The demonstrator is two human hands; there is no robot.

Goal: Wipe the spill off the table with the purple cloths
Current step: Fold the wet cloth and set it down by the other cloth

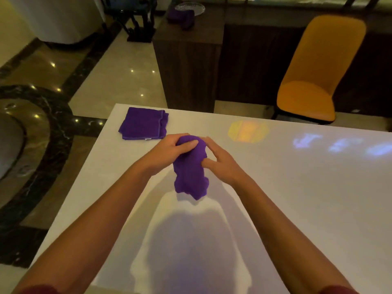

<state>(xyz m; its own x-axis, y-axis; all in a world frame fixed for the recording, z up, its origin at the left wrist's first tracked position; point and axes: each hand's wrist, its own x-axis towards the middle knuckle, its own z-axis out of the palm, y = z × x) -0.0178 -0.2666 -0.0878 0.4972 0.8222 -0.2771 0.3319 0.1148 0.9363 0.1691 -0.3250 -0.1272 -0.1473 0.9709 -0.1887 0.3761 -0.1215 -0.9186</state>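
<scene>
From the head view I see both hands meeting over the white table [297, 187]. My left hand [169, 152] is clenched around the upper end of a bunched purple cloth [189, 172], thumb pressed across its top. My right hand [220, 161] grasps the same cloth from the other side, thumb dug into its middle and fingers [209, 143] curled behind the top. The cloth's lower end hangs crumpled between my wrists, close above the tabletop; I cannot tell whether it touches the surface.

A second purple cloth, the folded cloth [144, 126], lies flat near the table's far left corner, just beyond my left hand and apart from it. I cannot make out any spill on the glossy surface; it shows only coloured reflections and a dark shadow between my forearms.

Beyond the table stands an orange chair [314, 71] on the right, in front of a dark wooden counter [186, 60]. On that counter lie more purple cloths [180, 18] beside a glass dish [191, 6].
</scene>
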